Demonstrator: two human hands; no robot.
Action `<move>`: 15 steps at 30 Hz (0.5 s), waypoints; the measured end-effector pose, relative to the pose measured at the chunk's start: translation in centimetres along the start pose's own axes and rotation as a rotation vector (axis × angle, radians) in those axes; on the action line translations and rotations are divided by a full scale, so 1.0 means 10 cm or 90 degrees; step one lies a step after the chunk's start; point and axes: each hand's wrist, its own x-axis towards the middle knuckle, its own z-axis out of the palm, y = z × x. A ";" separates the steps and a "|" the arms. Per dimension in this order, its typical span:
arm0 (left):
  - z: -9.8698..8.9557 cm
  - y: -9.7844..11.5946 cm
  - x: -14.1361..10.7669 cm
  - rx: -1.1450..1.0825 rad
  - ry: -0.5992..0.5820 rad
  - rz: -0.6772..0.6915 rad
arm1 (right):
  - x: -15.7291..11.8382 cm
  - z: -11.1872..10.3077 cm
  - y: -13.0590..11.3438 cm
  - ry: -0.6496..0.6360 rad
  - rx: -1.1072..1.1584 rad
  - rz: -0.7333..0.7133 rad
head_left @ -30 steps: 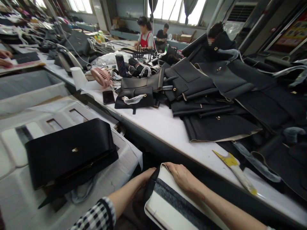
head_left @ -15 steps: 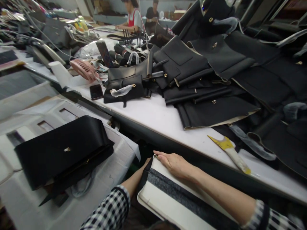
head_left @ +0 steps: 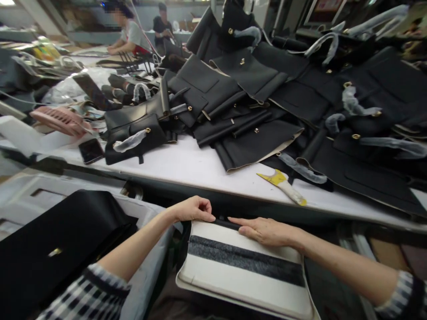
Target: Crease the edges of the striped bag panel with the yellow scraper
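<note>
A flat white panel [head_left: 233, 284] with a dark grey strip [head_left: 247, 260] across it lies in front of me, below the table edge. My left hand [head_left: 193, 209] pinches the panel's black top edge at its left corner. Flat on the same edge lies my right hand [head_left: 267, 231], fingers pointing left. A black bag piece with a gold clasp [head_left: 56, 249] rests on the white cover to my left.
The white table [head_left: 200, 164] holds a heap of black leather bag parts [head_left: 253, 98], a yellow-tipped scraper [head_left: 283, 186], a phone [head_left: 90, 150] and a pink fan [head_left: 56, 119]. People work at the far end.
The view swung right and down. My left hand came up from beside the panel and now grips its top edge. My right hand slid right along that edge.
</note>
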 end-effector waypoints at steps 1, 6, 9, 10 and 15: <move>-0.02 0.05 -0.01 0.021 -0.044 0.000 | -0.10 -0.02 0.07 0.001 0.006 0.019; -0.10 0.10 0.03 0.093 -0.141 -0.023 | -0.52 -0.10 0.40 0.009 0.014 0.061; -0.11 0.08 0.08 0.117 -0.152 -0.032 | -0.59 -0.11 0.47 0.007 -0.014 0.066; -0.10 0.08 0.10 0.125 -0.154 -0.032 | -0.57 -0.12 0.45 -0.003 -0.020 0.059; -0.07 0.08 0.15 0.205 -0.116 -0.029 | -0.21 -0.08 0.18 -0.036 -0.057 0.015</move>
